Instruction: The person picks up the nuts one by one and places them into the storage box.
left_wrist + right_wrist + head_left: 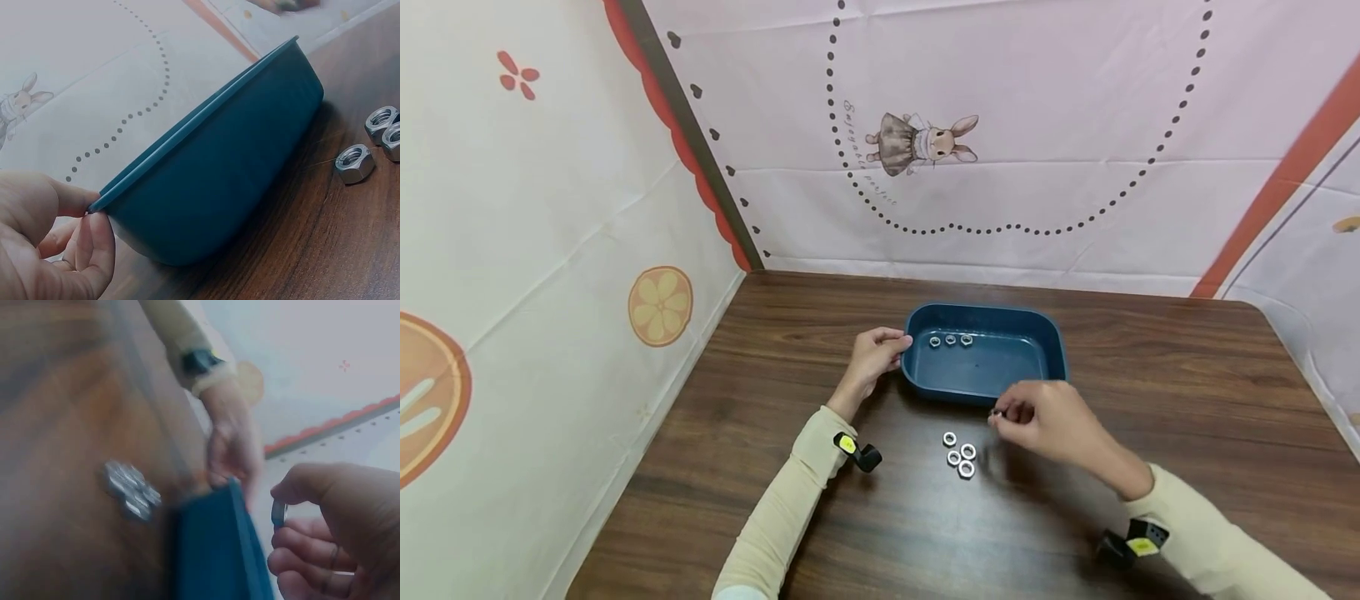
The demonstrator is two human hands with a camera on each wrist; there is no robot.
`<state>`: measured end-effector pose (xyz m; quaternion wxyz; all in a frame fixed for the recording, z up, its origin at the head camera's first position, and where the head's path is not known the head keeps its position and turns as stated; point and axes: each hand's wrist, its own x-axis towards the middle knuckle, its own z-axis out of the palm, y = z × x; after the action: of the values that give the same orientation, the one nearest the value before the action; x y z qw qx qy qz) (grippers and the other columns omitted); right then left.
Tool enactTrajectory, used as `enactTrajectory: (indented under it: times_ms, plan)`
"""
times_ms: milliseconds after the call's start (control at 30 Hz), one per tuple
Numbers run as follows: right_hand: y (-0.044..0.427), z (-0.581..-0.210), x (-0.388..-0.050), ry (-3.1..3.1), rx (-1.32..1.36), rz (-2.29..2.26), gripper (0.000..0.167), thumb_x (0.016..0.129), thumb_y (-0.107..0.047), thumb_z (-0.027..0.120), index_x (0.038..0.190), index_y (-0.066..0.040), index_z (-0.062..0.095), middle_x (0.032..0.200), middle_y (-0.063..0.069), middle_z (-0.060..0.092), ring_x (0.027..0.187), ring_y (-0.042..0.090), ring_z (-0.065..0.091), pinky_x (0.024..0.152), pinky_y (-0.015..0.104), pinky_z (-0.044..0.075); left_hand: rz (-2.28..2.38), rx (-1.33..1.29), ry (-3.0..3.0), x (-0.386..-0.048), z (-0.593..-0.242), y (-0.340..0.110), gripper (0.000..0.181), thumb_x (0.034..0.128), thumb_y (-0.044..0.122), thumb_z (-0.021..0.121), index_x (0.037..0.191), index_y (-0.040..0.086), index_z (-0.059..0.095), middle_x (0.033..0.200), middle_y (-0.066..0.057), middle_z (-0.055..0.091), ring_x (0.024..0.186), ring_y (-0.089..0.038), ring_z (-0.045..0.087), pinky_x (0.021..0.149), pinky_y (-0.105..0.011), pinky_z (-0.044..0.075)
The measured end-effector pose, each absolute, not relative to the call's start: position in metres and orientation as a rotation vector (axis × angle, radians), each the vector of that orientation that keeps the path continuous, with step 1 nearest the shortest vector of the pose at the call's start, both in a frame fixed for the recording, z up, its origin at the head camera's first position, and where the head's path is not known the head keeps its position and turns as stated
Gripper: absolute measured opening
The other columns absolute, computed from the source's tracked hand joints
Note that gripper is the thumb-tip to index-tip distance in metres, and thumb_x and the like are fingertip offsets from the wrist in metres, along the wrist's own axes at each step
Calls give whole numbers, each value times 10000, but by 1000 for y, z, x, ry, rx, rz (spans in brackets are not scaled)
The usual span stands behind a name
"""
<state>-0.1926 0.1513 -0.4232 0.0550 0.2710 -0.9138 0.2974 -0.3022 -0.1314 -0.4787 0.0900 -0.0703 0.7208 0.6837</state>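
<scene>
A blue tray [977, 394] sits on the table with three metal nuts [951, 340] in a row inside, toward its back left. My left hand [870, 360] pinches the tray's left rim between thumb and fingers, as the left wrist view also shows at the rim [187, 128]. Just over the tray's front edge, my right hand [1051, 421] holds one nut [997, 412] between thumb and fingertips; in the right wrist view that nut [279, 512] is seen edge-on. Several more nuts [967, 452] lie grouped on the table in front of the tray.
The brown wooden table [1165, 375] reaches back to a printed cloth [1030, 100] with a rabbit figure. Another cloth [572, 167] with fruit prints stands along the left side. Each wrist carries a strapped black device [1138, 542].
</scene>
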Motion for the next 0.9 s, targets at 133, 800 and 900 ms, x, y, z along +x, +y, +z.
enactTrajectory:
  times_ms: [133, 800, 900]
  plan:
    - [163, -403, -224, -2719, 949, 893, 71, 851, -163, 822, 857, -188, 756, 741, -143, 645, 656, -10, 563, 566, 221, 503, 2028, -219, 2145, -302, -478, -134, 252, 965, 194, 735, 1154, 29, 710, 998, -96, 704, 745, -114, 587, 672, -186, 569]
    - [159, -410, -371, -2909, 1425, 765, 176, 885, -142, 799, 1053, -89, 808, 776, -92, 661, 668, 75, 573, 598, 241, 495, 2057, -225, 2129, -301, -476, -131, 247, 957, 165, 737, 1139, 0, 707, 913, -30, 682, 711, -94, 575, 646, -177, 554]
    - [156, -416, -379, -2960, 1422, 689, 176, 882, -120, 790, 1054, -85, 806, 691, -104, 623, 586, 53, 528, 542, 221, 441, 2055, -211, 2126, -300, -475, -130, 246, 958, 162, 735, 1141, -1, 706, 920, -34, 688, 706, -91, 576, 643, -176, 552]
